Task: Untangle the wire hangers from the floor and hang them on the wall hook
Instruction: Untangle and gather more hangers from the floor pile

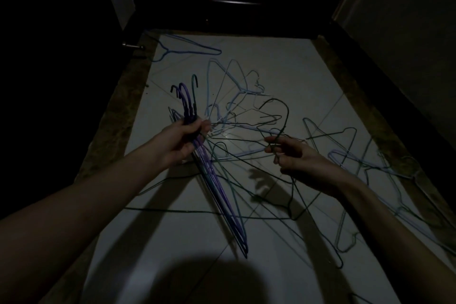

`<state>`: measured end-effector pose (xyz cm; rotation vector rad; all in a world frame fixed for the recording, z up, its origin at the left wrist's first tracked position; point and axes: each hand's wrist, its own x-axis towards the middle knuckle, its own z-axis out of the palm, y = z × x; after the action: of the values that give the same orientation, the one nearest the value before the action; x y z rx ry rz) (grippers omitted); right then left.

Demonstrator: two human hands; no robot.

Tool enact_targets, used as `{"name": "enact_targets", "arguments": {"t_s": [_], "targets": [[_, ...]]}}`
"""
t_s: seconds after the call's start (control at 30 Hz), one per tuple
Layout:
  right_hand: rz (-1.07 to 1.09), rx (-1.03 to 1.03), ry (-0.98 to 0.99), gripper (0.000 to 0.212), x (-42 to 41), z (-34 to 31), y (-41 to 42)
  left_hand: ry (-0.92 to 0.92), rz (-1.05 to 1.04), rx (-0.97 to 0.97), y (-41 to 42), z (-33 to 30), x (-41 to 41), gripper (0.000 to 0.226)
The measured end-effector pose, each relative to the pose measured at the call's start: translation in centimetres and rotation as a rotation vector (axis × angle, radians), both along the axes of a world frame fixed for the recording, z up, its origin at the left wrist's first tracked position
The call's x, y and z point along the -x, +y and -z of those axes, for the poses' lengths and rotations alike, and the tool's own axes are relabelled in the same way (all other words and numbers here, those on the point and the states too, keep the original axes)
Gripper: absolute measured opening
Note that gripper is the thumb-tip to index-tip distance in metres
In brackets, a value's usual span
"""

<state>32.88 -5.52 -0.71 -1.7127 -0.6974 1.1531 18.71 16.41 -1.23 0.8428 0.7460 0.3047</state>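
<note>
Risk: dark green hanger (283, 116) pinched by right hand (296, 158) may snag floor tangle (237, 96) | left hand (180, 140) clutches gathered bundle (212, 180), could slip

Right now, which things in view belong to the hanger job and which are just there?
Job:
- bundle of purple and teal hangers, gripped by the left hand
- dark green hanger, neck pinched by the right hand
- tangled hangers on the floor
- lone blue hanger

Just there:
- door handle
- white floor tiles
</note>
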Motion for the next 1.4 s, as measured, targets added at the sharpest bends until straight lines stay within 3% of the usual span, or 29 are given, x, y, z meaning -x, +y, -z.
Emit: {"name": "enact_targets", "arguments": {"t_s": [0.23,0.47,0.6,0.8,1.07,1.23,1.4], "targets": [[-0.153,-0.011,0.089,0.123,0.6,0.0,-0.2,0.018,0.012,0.004,0.2,0.3,0.4,0.015],[-0.178,-0.061,0.108,0.134,1.3,-0.2,0.6,0.056,0.098,-0.024,-0.8,0.4,0.8,0.014],[-0.167,-0.042,0.052,0.114,1.8,-0.6,1.1,0.065,0.11,-0.026,-1.6,0.2,0.9,0.014],[0.052,-0.051,-0.095,0.048,2.7,-0.1,1.8,0.001,0.096,0.086,-3.0,0.1,0.3,0.012],[0.278,-0.19,-0.297,0.013,3.7,0.3,2.1,-0.048,0.026,0.136,-3.2,0.4,-0.4,0.014],[0.339,-0.228,-0.402,0.014,3.2,-0.2,1.5,-0.048,0.003,0.107,-1.8,1.2,0.6,0.014],[0.461,-0.316,-0.383,0.019,2.1,-1.1,1.1,-0.049,-0.039,0.136,-0.8,1.6,1.5,0.016]]}}
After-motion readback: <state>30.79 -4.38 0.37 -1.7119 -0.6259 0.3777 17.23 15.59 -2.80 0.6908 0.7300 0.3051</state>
